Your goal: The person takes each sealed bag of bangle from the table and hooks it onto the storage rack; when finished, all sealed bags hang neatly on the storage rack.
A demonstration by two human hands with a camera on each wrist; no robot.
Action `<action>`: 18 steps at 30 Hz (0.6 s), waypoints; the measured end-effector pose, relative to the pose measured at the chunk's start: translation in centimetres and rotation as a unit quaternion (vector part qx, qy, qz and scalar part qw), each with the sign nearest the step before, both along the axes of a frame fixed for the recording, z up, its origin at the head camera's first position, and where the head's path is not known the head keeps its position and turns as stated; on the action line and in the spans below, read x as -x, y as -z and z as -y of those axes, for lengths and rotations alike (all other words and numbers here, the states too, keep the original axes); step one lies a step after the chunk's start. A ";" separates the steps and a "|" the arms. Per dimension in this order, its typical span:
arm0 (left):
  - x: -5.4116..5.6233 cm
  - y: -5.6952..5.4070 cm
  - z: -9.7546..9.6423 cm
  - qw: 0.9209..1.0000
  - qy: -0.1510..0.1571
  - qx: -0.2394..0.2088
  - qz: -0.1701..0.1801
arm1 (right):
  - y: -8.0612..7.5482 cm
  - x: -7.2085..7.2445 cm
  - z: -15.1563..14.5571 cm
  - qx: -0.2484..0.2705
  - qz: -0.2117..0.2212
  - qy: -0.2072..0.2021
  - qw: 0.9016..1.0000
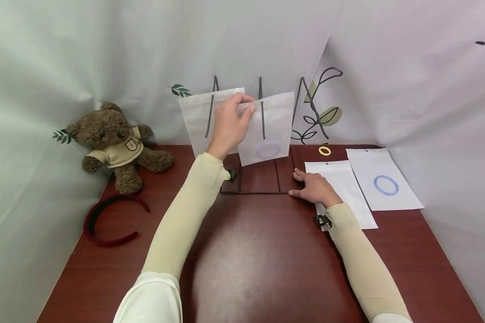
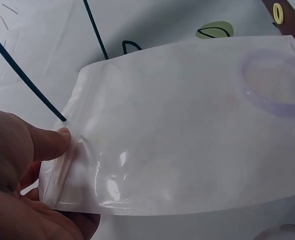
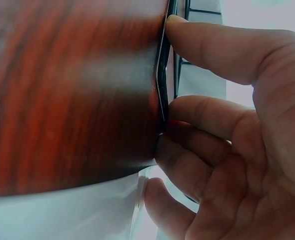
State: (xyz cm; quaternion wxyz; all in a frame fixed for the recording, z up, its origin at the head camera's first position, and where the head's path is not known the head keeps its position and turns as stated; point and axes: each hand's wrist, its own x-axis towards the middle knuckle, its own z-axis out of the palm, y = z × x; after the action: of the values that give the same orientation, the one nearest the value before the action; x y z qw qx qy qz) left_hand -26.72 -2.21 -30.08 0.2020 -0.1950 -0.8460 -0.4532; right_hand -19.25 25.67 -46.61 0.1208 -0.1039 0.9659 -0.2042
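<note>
Pinches with the left hand (image 1: 230,123) the zip bag (image 1: 276,123) right of it, rests the spread right hand (image 1: 316,188) on the wire rack (image 1: 250,193), and could tear plastic on a prong (image 1: 260,87) by tugging.

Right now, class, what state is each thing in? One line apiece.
Left hand: pinching the held pouch.
Right hand: touching the wire rack.
Held pouch: raised, purplish ring showing through.
Other raised pouch: hanging on the left prong.
Wire rack: standing on the table.
Plain pouch: lying flat.
Blue-ring pouch: lying flat.
Yellow ring: lying flat.
Headband: lying down.
Teddy bear: sitting, tilted.
Pouches sealed or not: cannot tell.
</note>
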 end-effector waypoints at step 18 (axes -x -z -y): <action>0.7 0.2 0.0 0.998 -0.046 0.017 -0.027 | -0.3 -0.1 0.1 -0.001 0.006 0.015 1.000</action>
State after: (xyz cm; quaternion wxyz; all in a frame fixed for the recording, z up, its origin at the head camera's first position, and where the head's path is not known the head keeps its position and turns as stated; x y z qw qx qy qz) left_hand -27.42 -2.20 -30.26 0.2417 -0.1714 -0.8559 -0.4239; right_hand -19.12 25.54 -46.33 0.1237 -0.0876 0.9669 -0.2054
